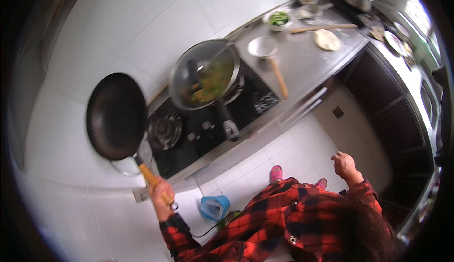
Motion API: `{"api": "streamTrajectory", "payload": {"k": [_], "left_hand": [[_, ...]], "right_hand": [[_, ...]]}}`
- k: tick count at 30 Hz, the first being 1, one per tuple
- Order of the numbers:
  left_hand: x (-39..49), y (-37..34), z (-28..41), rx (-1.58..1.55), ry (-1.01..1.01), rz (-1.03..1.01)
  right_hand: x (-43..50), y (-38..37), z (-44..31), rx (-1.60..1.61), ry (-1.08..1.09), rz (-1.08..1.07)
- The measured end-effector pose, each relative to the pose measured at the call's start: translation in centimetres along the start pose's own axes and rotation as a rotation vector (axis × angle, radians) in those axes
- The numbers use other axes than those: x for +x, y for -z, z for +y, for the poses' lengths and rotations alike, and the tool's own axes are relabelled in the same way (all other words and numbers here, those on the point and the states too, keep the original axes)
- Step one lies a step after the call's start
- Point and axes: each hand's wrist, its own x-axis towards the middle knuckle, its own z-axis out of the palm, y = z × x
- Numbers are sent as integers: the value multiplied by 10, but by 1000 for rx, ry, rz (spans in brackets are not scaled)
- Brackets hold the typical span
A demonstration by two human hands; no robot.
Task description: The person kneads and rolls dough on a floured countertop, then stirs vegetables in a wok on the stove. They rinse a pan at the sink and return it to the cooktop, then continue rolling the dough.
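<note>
My left hand (161,194) grips the wooden handle (149,175) of a dark frying pan (117,116). The pan is raised to the left of the gas cooktop (193,152), near the tiled wall, its dark inner surface in view and bare. My right hand (345,165) hangs over the floor at my right, fingers curled, with nothing visible in it. On the far burner stands a lidded pan with a black handle (222,111). Through its glass lid (186,58) I see green and orange chopped food (214,83), slightly blurred. The near burner (165,130) has no pan on it.
Right of the cooktop, the steel counter (301,63) holds a white bowl (262,47), a bowl of green vegetable pieces (278,19), a rolling pin (322,28), flattened dough (327,40) and a wooden stick or handle (278,77). A blue bin (214,207) stands on the floor.
</note>
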Motion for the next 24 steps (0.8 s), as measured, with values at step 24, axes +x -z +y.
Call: {"api": "streamTrajectory", "payload": {"k": [24], "left_hand": [[-254,-580,-87,0,430,-1217]], "right_hand": [[-350,162,383,-59,-577,649]]}}
